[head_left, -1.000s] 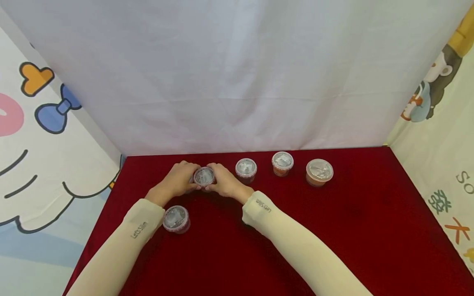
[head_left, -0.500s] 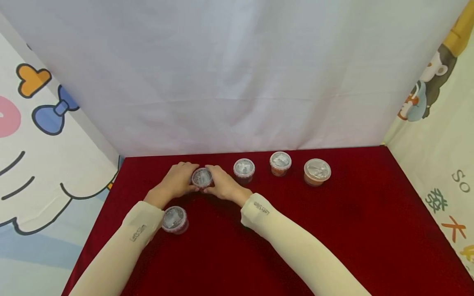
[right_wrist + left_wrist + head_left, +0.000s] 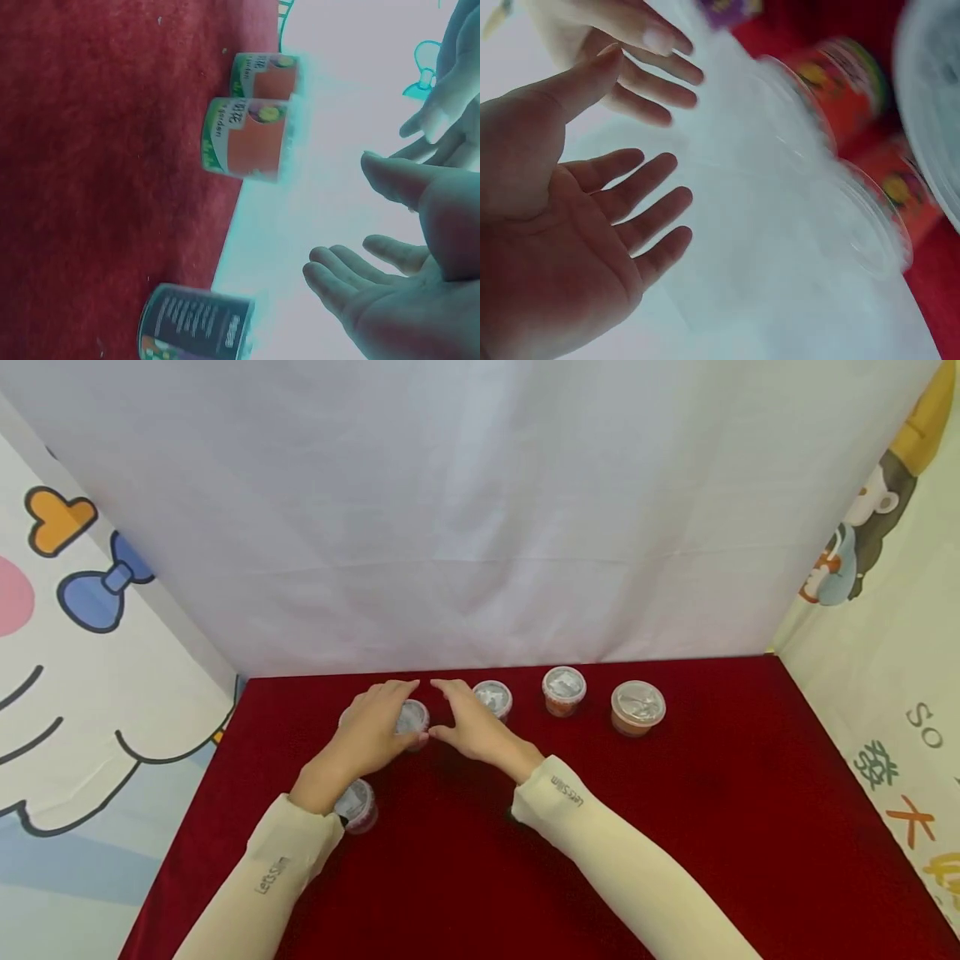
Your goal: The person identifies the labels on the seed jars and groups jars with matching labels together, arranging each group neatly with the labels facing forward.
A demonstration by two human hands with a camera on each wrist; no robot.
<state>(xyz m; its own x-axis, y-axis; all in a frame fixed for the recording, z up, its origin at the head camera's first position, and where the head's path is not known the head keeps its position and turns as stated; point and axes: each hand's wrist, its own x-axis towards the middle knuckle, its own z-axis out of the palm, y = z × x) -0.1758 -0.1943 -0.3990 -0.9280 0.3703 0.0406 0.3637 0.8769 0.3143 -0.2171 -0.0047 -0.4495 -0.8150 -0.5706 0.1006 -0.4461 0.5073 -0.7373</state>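
In the head view my left hand (image 3: 367, 731) hovers over two small lidded plastic cups, its fingers loosely bent and holding nothing. One lidded cup (image 3: 412, 718) shows beside its thumb; the other cup (image 3: 343, 717) is mostly covered by the hand. My right hand (image 3: 476, 727) faces it from the right, thumb and fingers spread apart, partly hiding a third lidded cup (image 3: 493, 696). Orange labels mark the paired cups in the right wrist view, a nearer cup (image 3: 251, 139) and a farther cup (image 3: 266, 73). Near my left wrist stands another lidded cup (image 3: 357, 806).
At the back right stand a small cup with orange contents (image 3: 564, 689) and a wider, lower tub (image 3: 637, 706). A dark-labelled cup (image 3: 196, 322) shows in the right wrist view. Red cloth (image 3: 600, 827) covers the table, with a white curtain (image 3: 480, 527) behind.
Both hands have let go of the cup they gripped from either side and risen off it. The hands are farther apart, and a second cup shows behind the left one.
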